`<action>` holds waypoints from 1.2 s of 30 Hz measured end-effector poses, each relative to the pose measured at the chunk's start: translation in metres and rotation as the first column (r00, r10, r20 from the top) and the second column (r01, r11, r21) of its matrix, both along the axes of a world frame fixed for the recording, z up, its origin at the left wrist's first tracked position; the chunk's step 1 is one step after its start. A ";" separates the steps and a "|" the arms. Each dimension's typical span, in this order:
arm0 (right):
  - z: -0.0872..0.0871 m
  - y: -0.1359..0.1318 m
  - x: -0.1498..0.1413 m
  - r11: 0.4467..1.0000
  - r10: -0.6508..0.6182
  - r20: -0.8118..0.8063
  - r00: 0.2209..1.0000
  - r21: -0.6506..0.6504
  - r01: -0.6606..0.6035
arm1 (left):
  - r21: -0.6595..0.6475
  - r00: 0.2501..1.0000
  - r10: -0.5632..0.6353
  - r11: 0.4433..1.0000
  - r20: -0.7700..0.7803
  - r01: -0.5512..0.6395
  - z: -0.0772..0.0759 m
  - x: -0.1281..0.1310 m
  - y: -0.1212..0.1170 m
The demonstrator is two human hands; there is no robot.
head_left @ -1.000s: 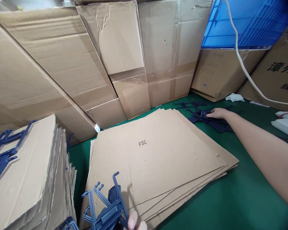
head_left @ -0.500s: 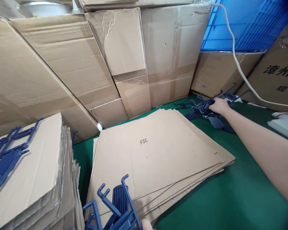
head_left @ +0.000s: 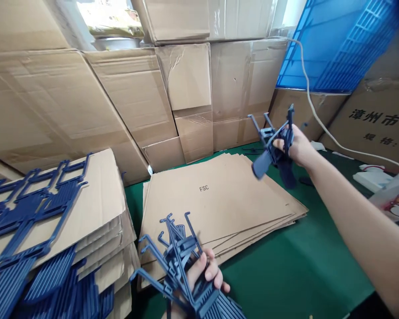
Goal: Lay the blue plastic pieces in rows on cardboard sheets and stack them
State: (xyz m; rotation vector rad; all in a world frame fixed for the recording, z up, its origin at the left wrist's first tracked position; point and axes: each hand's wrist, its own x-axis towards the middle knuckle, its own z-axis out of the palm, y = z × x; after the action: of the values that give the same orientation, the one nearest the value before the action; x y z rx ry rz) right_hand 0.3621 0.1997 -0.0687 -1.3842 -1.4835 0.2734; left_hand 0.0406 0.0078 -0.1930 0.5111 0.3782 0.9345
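My left hand [head_left: 204, 272] is closed around a bundle of dark blue plastic hooks [head_left: 179, 257] at the bottom middle, over the near edge of a flat stack of cardboard sheets [head_left: 216, 204] marked FSC. My right hand [head_left: 295, 146] is raised above the far right corner of that stack and grips a few more blue plastic hooks [head_left: 272, 146], which hang down from its fingers. The stack lies on a green table surface [head_left: 286, 274].
A second pile of cardboard sheets [head_left: 96, 199] with blue hooks [head_left: 33, 208] laid on it stands at the left. Taped cartons [head_left: 186, 88] wall off the back. A blue crate [head_left: 339, 40], a white cable [head_left: 319, 119] and printed boxes [head_left: 375, 124] sit at the right.
My right hand has lifted a few blue hooks off the green surface and drawn them up and back. My left hand with its bundle has risen into view.
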 end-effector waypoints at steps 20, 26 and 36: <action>-0.103 -0.065 -0.080 0.882 0.259 0.608 0.751 -0.465 0.073 | -0.059 0.863 -0.004 0.998 -0.506 -0.030 0.019 0.003 0.001; -0.107 -0.045 -0.042 0.805 0.002 0.434 0.901 -0.535 0.256 | 0.089 0.776 0.094 0.995 -0.623 -0.048 0.050 0.023 0.022; -0.105 -0.026 -0.037 0.899 0.116 0.188 0.975 -0.438 -0.022 | 0.225 0.766 0.168 0.974 -0.620 -0.032 0.071 0.084 0.114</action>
State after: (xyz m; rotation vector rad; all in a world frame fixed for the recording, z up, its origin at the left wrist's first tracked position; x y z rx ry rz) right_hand 0.3253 0.1740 -0.1735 -1.7592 -1.7186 0.5438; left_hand 0.1243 0.1216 -0.1223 1.0139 0.9441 0.8872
